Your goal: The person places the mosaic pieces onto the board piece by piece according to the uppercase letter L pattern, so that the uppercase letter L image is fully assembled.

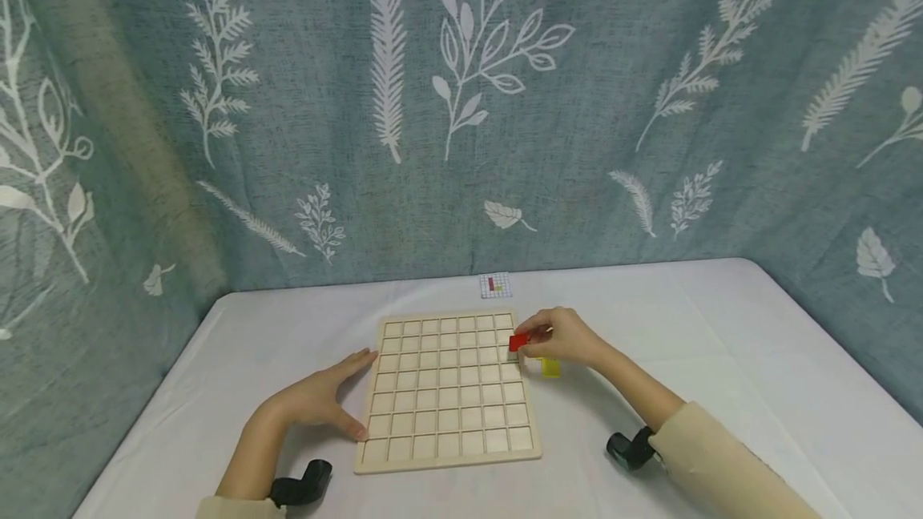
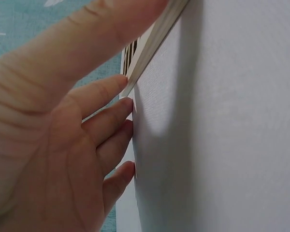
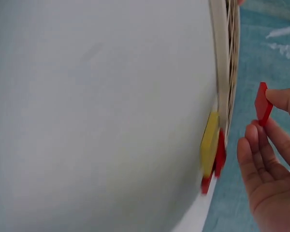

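A pale wooden grid board (image 1: 447,391) lies on the table. Spread along its left edge, my left hand (image 1: 313,399) touches the rim with fingertips and thumb, its fingers fairly straight in the left wrist view. Over the board's upper right edge, my right hand (image 1: 566,335) pinches a flat red square tile (image 3: 262,104) between thumb and fingers, raised above the table. A yellow tile (image 1: 550,368) lies beside the board under that hand. Red pieces (image 3: 220,154) show around the yellow one in the right wrist view; in the head view the hand hides them.
Behind the board lies a small card (image 1: 495,285) printed with a grid and coloured squares. A white cloth covers the table (image 1: 721,359). A green curtain (image 1: 433,207) with white leaf patterns hangs along the back and sides.
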Action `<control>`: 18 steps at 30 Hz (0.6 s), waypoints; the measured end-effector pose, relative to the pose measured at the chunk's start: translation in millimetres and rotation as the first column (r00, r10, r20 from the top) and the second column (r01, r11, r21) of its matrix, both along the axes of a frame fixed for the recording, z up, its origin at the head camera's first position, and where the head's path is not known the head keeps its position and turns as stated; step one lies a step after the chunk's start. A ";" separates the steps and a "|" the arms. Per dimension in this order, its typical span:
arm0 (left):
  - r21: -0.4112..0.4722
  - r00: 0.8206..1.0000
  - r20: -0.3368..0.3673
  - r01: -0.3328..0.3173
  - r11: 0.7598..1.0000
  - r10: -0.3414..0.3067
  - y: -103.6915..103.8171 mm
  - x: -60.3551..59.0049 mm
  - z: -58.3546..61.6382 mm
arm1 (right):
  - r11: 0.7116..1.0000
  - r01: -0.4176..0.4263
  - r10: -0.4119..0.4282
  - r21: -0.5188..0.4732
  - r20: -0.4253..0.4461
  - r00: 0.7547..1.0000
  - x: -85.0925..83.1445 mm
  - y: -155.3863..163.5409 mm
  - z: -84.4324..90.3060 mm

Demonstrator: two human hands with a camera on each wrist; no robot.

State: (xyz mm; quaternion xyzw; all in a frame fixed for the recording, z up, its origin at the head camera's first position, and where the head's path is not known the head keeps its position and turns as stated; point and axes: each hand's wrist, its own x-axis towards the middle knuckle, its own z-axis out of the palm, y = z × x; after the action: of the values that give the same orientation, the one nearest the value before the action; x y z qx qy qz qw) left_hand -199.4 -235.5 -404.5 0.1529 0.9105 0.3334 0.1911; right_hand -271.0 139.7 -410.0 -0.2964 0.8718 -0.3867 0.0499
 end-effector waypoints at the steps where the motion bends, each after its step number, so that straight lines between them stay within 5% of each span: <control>1: 0.001 1.000 0.001 -0.001 1.000 0.001 -0.1 0.2 0.2 | 1.000 -0.012 0.012 -0.009 0.008 1.000 -0.2 -4.7 0.5; 18: 0.008 1.000 -0.006 0.008 1.000 -0.008 1.9 1.7 2.2 | 0.996 -0.068 0.069 -0.065 0.009 0.998 -7.0 -75.7 2.8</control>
State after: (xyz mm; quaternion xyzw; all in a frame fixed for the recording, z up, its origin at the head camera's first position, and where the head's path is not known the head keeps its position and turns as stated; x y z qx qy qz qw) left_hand -197.8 -233.6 -402.3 0.1582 0.9091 0.3359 0.1890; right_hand -278.0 64.0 -407.2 -0.3253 0.8480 -0.4143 0.0587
